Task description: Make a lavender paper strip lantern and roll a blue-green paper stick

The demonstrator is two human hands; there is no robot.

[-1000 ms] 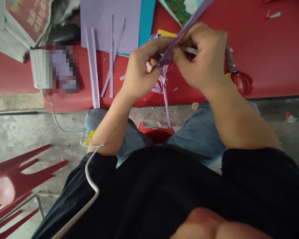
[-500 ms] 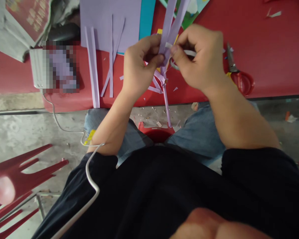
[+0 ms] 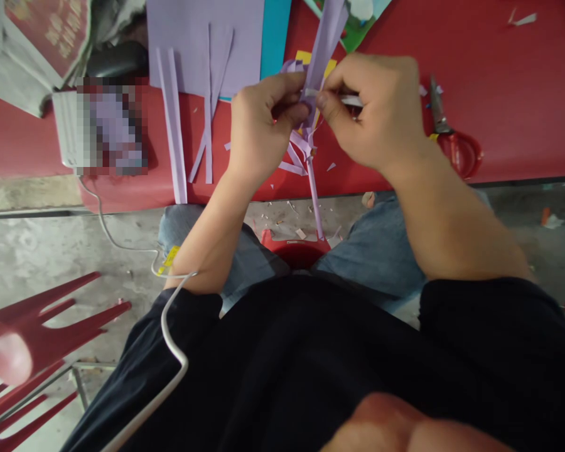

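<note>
My left hand (image 3: 266,119) is closed, thumb and fingertips pinching a purple paper strip (image 3: 326,47) that points away from me. Close by on the right, my right hand (image 3: 374,110) pinches a small whitish piece of tape (image 3: 311,92) lying against that strip. Part of a white band, seemingly the tape roll (image 3: 352,100), shows inside the curled right fingers; most of it is hidden. Below the hands, a thin purple paper stick (image 3: 315,194) with folded purple strips (image 3: 294,166) at its top leans over the red table's (image 3: 513,119) near edge.
Red-handled scissors (image 3: 461,154) lie right of my hands. To the left are loose purple strips (image 3: 174,125), purple sheets (image 3: 183,37) and a blue sheet (image 3: 275,44). A white device (image 3: 68,129) has a cable (image 3: 174,339) running across my left arm. A red chair (image 3: 47,326) stands lower left.
The purple strip has swung from slanting right to pointing more straight ahead, its two lengths now closer together. My right hand has brought the tape against it. The left hand has shifted slightly left.
</note>
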